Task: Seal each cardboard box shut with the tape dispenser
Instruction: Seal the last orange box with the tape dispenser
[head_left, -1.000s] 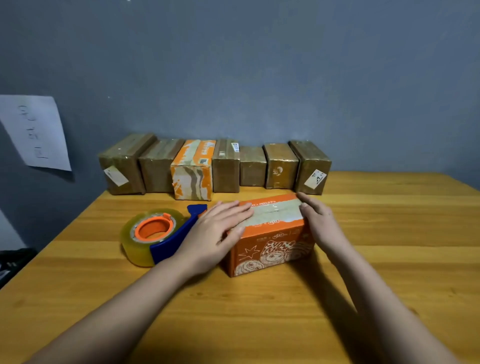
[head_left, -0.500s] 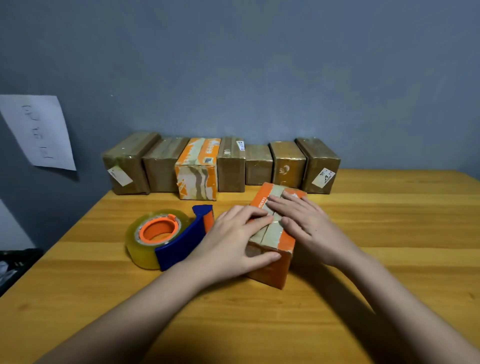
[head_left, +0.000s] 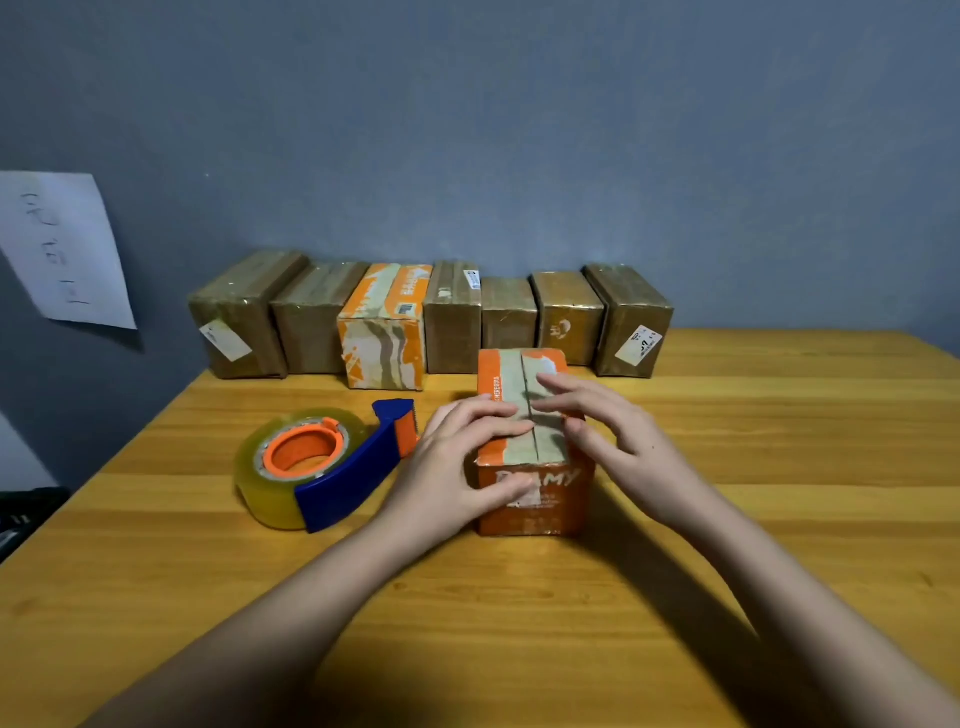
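An orange cardboard box (head_left: 543, 501) stands in the middle of the wooden table (head_left: 519, 634), its short printed end facing me. Its top flaps are closed, and the seam between them runs away from me. My left hand (head_left: 457, 467) holds the box's left side, fingers over the top and thumb across the front face. The straight, spread fingers of my right hand (head_left: 613, 431) rest on the right top flap. The tape dispenser (head_left: 322, 467), blue with an orange hub and a clear roll, lies on its side left of the box, untouched.
Several brown boxes (head_left: 452, 317) and one orange-and-white box (head_left: 382, 332) line the grey wall at the table's far edge. A sheet of paper (head_left: 62, 249) hangs on the wall at left. The table's left edge runs close to the dispenser.
Both hands have turned the orange box about a quarter turn, from lying sideways to pointing its short end at me. The dispenser has stayed put.
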